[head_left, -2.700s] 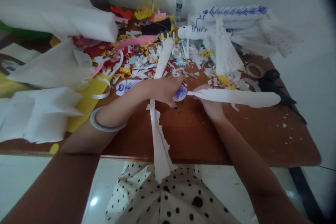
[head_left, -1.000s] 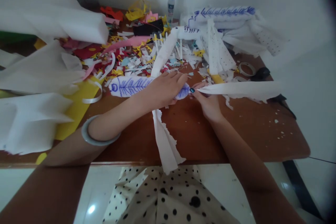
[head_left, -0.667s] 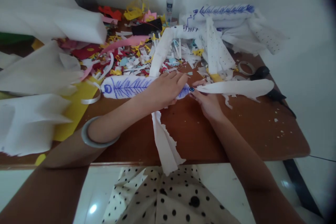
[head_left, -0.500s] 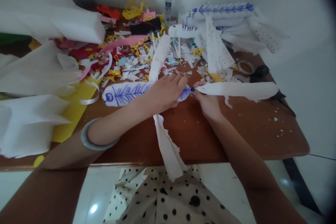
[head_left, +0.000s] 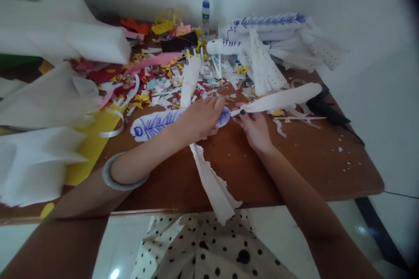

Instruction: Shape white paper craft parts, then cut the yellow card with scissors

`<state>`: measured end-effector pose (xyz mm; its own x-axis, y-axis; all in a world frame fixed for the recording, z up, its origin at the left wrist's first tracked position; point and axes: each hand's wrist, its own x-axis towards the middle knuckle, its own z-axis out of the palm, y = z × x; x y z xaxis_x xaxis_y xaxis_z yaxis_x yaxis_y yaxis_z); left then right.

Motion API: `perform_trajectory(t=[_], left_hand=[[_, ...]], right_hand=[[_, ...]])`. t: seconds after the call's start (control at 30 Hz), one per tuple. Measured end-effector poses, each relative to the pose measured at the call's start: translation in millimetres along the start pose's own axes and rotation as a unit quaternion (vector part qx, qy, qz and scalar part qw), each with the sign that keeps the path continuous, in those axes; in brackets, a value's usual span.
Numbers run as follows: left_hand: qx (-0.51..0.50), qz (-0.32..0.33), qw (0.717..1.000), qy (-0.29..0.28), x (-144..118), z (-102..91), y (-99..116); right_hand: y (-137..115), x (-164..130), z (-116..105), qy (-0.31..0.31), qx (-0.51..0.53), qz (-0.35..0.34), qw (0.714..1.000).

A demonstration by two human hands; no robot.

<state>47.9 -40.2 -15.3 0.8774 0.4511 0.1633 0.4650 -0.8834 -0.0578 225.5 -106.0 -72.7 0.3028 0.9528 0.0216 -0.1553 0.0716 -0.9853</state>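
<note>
A long white fish shape [head_left: 157,124] with a fishbone drawn in blue lies across the table in front of me. My left hand [head_left: 204,117] is wrapped over its middle, near the blue-striped tail end, pressing it down. White strips reach out from under this hand: an upper strip [head_left: 190,79] pointing to the back and a torn lower strip [head_left: 214,183] hanging over the front edge. Just right of the tail, my right hand [head_left: 257,130] pinches the narrow twisted end of a white paper strip [head_left: 288,97]. Its wide end sticks out to the right, tilted upward.
Paper scraps [head_left: 166,80] are heaped at the back, below a glue bottle [head_left: 205,19]. More drawn white pieces [head_left: 271,24] lie back right. White foam sheets [head_left: 98,37] and yellow paper [head_left: 88,152] cover the left. A black object [head_left: 327,111] sits at the right edge.
The strip in my right hand has swung its wide end upward and away. My right hand has drawn slightly off the fish's tail, which now shows more. My left hand keeps its hold.
</note>
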Motion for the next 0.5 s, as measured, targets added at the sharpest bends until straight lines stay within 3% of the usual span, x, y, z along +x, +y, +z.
perform_trajectory(t=[0.3, 0.5], left_hand=[[0.021, -0.01, 1.0, -0.017, -1.6, -3.4, 9.3], [0.013, -0.011, 0.999, -0.033, -0.2, 0.1, 18.7]], right_hand=[[2.1, -1.0, -0.8, 0.003, -0.039, -0.035, 0.999], [7.3, 1.3, -2.5, 0.021, -0.074, -0.017, 0.997]])
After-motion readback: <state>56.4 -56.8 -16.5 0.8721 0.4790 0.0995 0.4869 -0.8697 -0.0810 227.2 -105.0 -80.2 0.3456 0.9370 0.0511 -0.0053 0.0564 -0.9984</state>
